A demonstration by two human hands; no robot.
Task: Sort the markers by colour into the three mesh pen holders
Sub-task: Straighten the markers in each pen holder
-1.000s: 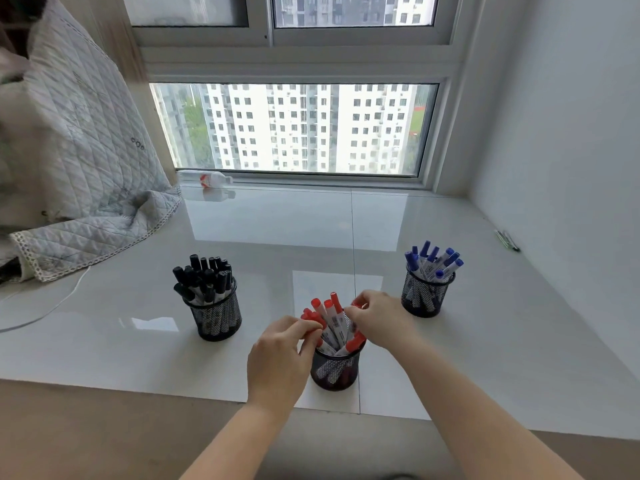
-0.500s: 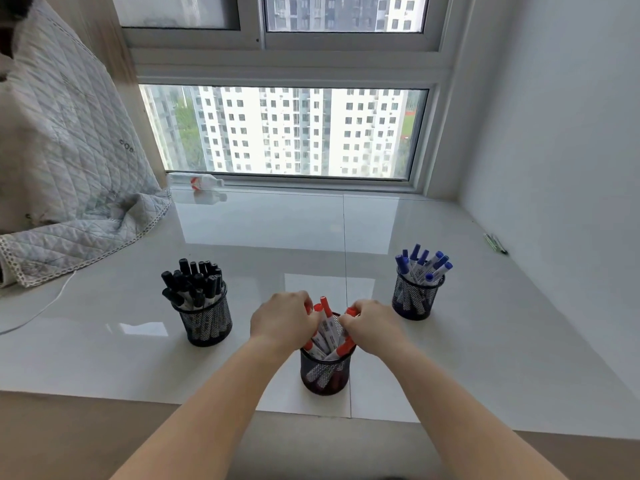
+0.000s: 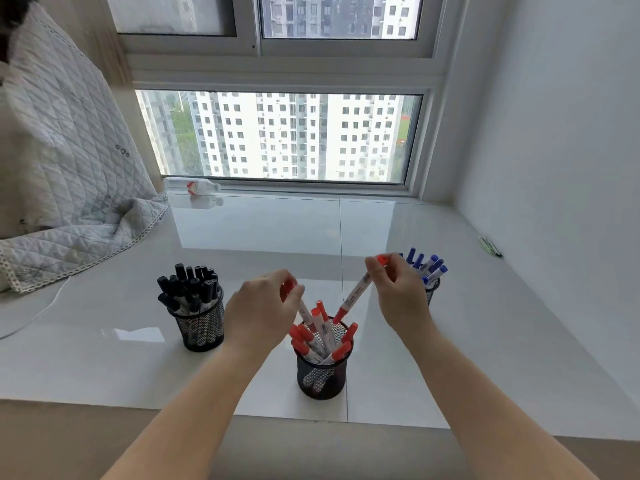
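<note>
Three black mesh pen holders stand on the white sill. The left holder (image 3: 202, 329) is full of black markers (image 3: 188, 284). The middle holder (image 3: 322, 377) has several red markers (image 3: 313, 341). The right holder (image 3: 433, 289), partly hidden by my right hand, has blue markers (image 3: 427, 265). My left hand (image 3: 263, 311) pinches the cap end of a red marker (image 3: 305, 311) whose lower end is inside the middle holder. My right hand (image 3: 398, 292) pinches another red marker (image 3: 353, 297) by its cap, lifted and slanting down toward the middle holder's rim.
A quilted grey blanket (image 3: 69, 202) lies at the left with a white cable (image 3: 38, 315) beside it. A plastic bottle (image 3: 192, 185) lies by the window. A few thin pens (image 3: 490, 245) lie next to the right wall, which is close.
Both hands have risen from the middle holder and moved apart, each drawing up a red marker. The right one is almost out of the holder.
</note>
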